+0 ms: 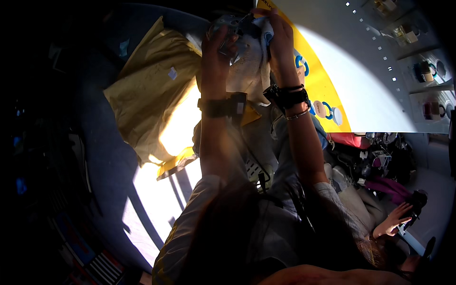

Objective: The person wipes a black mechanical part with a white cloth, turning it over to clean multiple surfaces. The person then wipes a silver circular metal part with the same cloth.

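At the top middle my left hand (219, 44) is closed around a shiny object (229, 24) with round parts, too dark to name exactly. My right hand (279, 35) grips a light cloth (265, 28) with blue on it, close beside that object. A soiled, pale piece of material (245, 71) hangs or lies between my forearms; what it is cannot be told. Both wrists carry dark straps with devices, and a bracelet circles the right one.
A large yellowish-brown bag or sheet (153, 89) lies at left. At right stands a white and yellow panel (320, 89) with ring-shaped tags. Beyond its lower edge are piled bags and small items (381, 156), and another person's hand (393, 221) at the lower right.
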The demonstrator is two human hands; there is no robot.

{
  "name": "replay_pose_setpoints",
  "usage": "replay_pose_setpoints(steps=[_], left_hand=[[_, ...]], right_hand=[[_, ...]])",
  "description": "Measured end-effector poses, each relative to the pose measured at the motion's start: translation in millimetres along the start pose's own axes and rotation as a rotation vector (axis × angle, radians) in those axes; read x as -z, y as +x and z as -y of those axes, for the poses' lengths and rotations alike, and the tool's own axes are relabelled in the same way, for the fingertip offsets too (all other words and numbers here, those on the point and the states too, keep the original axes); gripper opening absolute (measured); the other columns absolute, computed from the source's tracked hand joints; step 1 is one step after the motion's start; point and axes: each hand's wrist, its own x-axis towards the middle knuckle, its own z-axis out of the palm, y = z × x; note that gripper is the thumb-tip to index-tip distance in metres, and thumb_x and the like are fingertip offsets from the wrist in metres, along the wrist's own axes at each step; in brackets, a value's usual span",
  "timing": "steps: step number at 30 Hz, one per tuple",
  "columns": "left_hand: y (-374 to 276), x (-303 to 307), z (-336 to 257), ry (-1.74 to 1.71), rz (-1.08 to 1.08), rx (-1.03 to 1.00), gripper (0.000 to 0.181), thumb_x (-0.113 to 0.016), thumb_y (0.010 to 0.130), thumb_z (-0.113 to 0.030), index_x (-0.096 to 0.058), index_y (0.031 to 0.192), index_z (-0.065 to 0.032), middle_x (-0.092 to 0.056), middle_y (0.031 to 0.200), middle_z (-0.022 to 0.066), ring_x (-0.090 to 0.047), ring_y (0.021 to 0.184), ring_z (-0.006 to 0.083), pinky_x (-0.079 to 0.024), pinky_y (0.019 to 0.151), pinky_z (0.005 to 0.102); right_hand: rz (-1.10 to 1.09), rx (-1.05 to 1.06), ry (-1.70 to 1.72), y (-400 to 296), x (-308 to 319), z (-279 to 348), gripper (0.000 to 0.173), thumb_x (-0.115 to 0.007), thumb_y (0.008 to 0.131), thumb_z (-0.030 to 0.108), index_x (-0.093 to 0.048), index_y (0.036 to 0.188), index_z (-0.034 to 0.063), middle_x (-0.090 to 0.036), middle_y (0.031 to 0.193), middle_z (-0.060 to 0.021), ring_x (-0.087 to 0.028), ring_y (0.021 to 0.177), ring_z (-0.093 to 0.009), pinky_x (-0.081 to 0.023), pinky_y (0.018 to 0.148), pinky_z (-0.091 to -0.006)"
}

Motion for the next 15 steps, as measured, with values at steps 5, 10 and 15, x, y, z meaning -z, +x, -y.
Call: replay_pose_setpoints(steps=[5,10,15], left_hand=[[8,6,4,-0.218,0.037,0.106,0.032,-0.058,0.086,-0.029,-0.052,0.110,-0.0079,-0.059,0.096,0.0088,-0.056,0.077,0.0218,-0.042,0.052,0.0238],[9,7,-6,-0.497,0.242,0.213,0.045,-0.050,0.087,-0.042,-0.050,0.116,-0.0070,-0.055,0.107,0.0181,-0.052,0.081,0.0260,-0.041,0.051,0.0245],[7,5,-7,-0.579,0.383,0.226,0.060,-0.053,0.079,-0.041,-0.045,0.120,0.0017,-0.038,0.125,0.0207,-0.041,0.086,0.0178,-0.044,0.055,0.0209]], right_hand=[[-0.085,0.179,-0.186,8,11,-10,0.038,-0.039,0.097,0.031,-0.065,0.096,0.0023,-0.056,0.076,-0.0007,-0.052,0.068,-0.008,-0.042,0.063,-0.0196],[-0.165,0.107,-0.104,4,11,-2,0.038,-0.040,0.096,0.031,-0.064,0.091,0.0025,-0.053,0.072,0.0007,-0.049,0.066,-0.006,-0.040,0.060,-0.0192],[-0.184,0.127,-0.114,4,8,-2,0.035,-0.043,0.095,0.030,-0.063,0.088,0.0025,-0.053,0.071,0.0007,-0.048,0.064,-0.006,-0.040,0.060,-0.0190]])
